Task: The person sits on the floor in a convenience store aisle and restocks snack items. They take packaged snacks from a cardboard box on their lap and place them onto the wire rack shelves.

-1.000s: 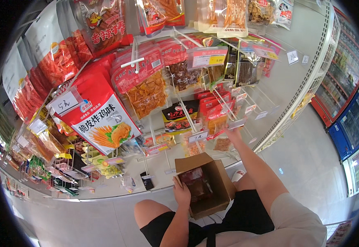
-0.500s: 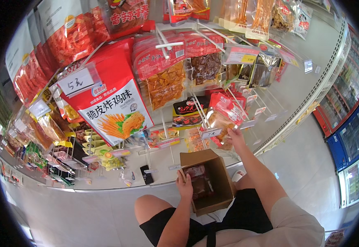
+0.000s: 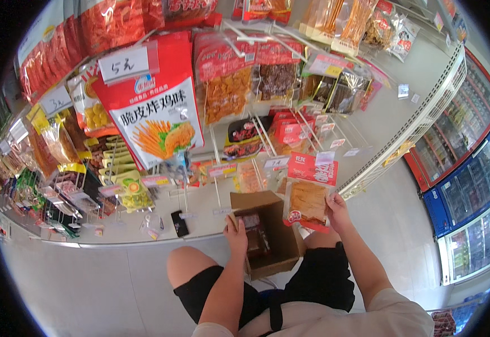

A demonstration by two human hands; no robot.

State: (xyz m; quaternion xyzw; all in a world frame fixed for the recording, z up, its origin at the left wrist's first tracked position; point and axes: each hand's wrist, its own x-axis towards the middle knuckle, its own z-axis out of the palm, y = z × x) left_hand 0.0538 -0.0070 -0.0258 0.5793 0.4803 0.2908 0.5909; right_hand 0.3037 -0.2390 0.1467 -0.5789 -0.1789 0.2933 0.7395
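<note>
My right hand point(image 3: 337, 210) pinches the lower right edge of a red-topped snack packet point(image 3: 308, 201) with flat, orange-brown food behind a clear window. The packet is tilted slightly and hangs over the right rim of an open cardboard box point(image 3: 283, 229), in front of the hook rack. My left hand point(image 3: 236, 236) grips the box's left side, fingers closed over its edge. Down inside the box lie several wrapped packets point(image 3: 255, 233), partly in shadow. Behind the held packet, similar red packets point(image 3: 291, 132) hang on a hook.
A large red-and-white snack bag point(image 3: 158, 121) hangs at centre left, among many other packets on hooks with price tags. A black phone point(image 3: 180, 223) lies on the bottom shelf left of the box. Glass-door coolers point(image 3: 458, 121) stand on the far right, past the rack's perforated post point(image 3: 419, 115).
My right hand has drawn the red-topped packet away from the hanging packets, toward me, to beside the box. My left hand stays on the box. The view has shifted slightly.
</note>
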